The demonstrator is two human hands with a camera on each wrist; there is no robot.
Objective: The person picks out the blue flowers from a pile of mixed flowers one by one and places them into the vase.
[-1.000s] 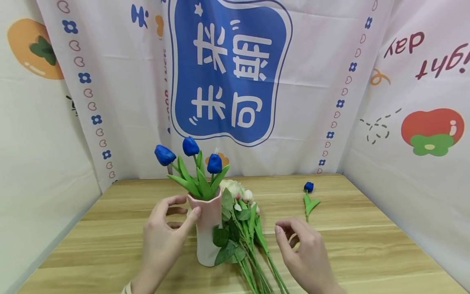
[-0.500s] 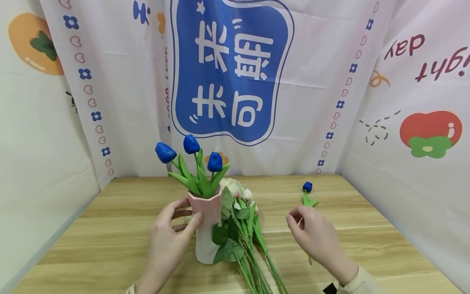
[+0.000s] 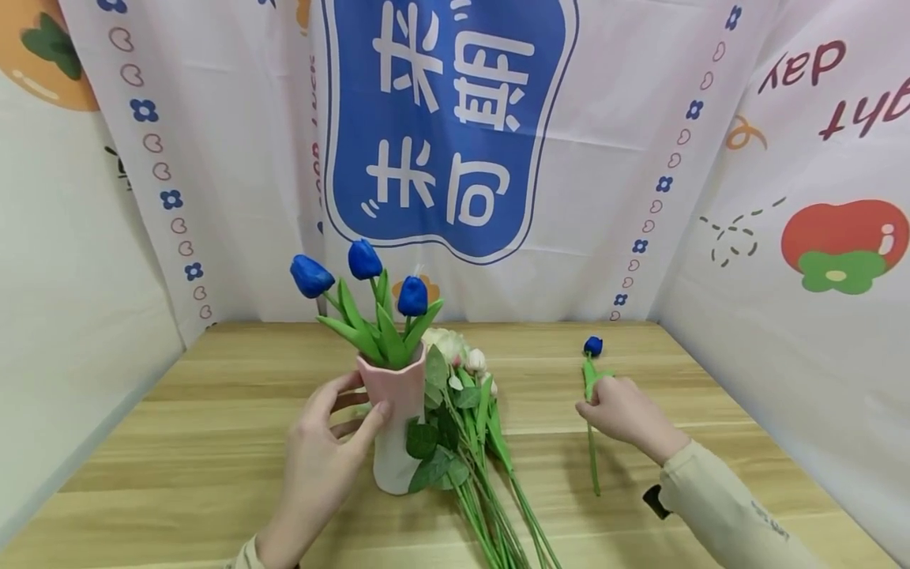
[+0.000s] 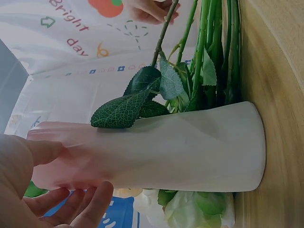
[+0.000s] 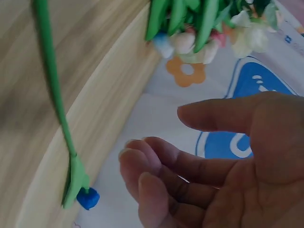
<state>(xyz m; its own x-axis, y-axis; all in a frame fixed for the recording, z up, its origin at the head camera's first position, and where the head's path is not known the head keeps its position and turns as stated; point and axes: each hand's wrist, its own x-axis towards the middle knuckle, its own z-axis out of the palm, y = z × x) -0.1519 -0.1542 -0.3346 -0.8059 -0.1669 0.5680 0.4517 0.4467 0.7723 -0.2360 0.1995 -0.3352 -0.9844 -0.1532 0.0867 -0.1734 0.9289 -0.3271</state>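
My left hand (image 3: pixel 323 446) holds the upper part of a pink-and-white vase (image 3: pixel 400 415), thumb on one side and fingers curled around the other. The vase stands upright, with several blue tulips (image 3: pixel 384 332) in it. In the left wrist view the thumb and fingers touch the pink end of the vase (image 4: pixel 180 154). At the right, a single blue tulip (image 3: pixel 593 346) lies on the table, its stem partly behind my right hand (image 3: pixel 629 411). In the right wrist view that hand (image 5: pixel 204 166) has loosely bent fingers and a separate thumb, apart from the tulip stem (image 5: pixel 56 99).
A bunch of flowers lies right beside the vase, with white blooms (image 3: pixel 446 345), dark leaves (image 3: pixel 435 466) and long green stems (image 3: pixel 498 506) toward the front edge. A printed cloth (image 3: pixel 590 158) hangs behind the wooden table (image 3: pixel 213 442).
My right hand has moved right and forward to the lying blue tulip. My left hand stays on the vase. The head view has tilted slightly down.
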